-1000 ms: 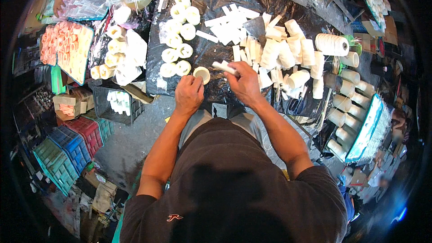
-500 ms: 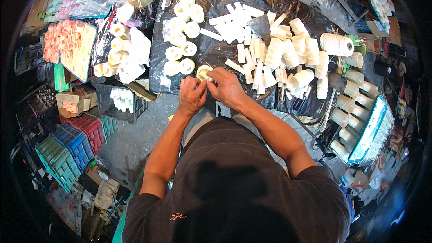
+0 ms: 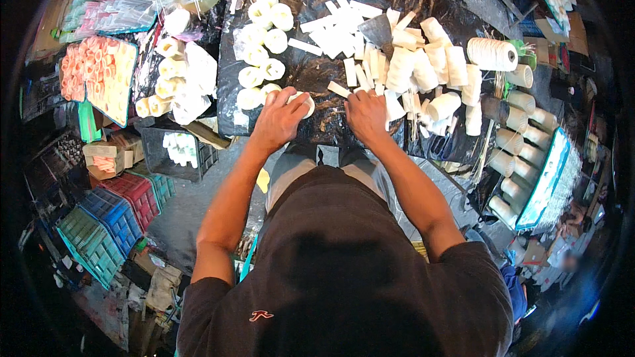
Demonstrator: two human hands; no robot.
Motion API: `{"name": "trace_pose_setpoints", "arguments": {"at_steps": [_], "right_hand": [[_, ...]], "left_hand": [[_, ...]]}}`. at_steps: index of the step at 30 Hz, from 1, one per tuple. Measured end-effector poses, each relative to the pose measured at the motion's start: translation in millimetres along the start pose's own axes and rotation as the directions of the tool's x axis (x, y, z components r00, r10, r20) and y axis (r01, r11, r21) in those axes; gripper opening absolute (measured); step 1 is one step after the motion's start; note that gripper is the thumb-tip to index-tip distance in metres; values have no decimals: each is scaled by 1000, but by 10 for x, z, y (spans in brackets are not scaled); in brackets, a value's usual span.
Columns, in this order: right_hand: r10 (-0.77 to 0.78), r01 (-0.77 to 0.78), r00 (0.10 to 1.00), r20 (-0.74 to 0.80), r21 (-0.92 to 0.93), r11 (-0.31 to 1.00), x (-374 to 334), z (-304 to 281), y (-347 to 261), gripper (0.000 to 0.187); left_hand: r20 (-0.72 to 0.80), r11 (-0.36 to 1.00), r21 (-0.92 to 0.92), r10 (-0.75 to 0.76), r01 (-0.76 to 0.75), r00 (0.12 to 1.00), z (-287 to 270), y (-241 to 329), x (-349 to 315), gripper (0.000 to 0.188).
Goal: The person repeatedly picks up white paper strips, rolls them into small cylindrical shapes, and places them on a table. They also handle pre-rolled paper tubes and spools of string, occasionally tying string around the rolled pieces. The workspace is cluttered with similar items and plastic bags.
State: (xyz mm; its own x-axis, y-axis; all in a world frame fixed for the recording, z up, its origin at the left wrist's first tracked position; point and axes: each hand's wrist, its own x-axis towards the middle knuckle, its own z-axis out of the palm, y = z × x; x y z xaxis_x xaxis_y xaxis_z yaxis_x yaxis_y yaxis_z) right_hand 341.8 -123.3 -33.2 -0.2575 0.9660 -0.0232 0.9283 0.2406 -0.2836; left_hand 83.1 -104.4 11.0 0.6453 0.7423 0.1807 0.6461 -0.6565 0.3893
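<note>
My left hand (image 3: 281, 119) is closed around a short pale-yellow, wax-like cylinder (image 3: 304, 104) at the near edge of the black-covered table (image 3: 311, 79). Its fingers cover much of the piece. Just beyond that hand, similar hollow cylinders (image 3: 272, 68) stand in a double row. My right hand (image 3: 367, 118) is down among cream flat strips (image 3: 350, 71), its fingertips bent and pressed together. One loose strip (image 3: 338, 89) ends right at those fingertips; whatever is pinched there is hidden.
Right of the strips lie ribbed cream cylinders (image 3: 423, 69) and a spool of white cord (image 3: 492, 54). A grey scraper-like blade (image 3: 377, 30) rests on white pieces. Farther left are a tray of orange tubes (image 3: 99, 79) and a dark crate (image 3: 169, 152). Coloured crates (image 3: 112, 211) stand on the floor.
My hands were together over the round piece and have come apart. The left moved slightly left, keeping the cylinder; the right moved right to the strips.
</note>
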Motion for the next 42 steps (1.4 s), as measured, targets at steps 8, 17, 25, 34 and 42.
{"name": "trace_pose_setpoints", "arguments": {"at_steps": [8,17,25,34,42], "right_hand": [[65,-59,997,28,-171,984,222,387,111,11],[-41,98,986,-162,361,927,21,-643,-174,22],[-104,239,959,-263,554,797,-17,-457,-859,17],[-50,52,999,-19,515,856,43,-267,-950,42],[88,-108,994,63,635,765,-36,369,-821,84]], "left_hand": [[111,996,-93,20,-10,994,-76,-168,227,23],[279,970,-222,-32,97,960,-163,-330,321,15],[265,924,-377,46,60,963,-152,-494,449,12],[296,921,-380,36,83,954,-138,-498,450,11],[262,921,-386,53,55,964,-73,-519,414,8]]}}
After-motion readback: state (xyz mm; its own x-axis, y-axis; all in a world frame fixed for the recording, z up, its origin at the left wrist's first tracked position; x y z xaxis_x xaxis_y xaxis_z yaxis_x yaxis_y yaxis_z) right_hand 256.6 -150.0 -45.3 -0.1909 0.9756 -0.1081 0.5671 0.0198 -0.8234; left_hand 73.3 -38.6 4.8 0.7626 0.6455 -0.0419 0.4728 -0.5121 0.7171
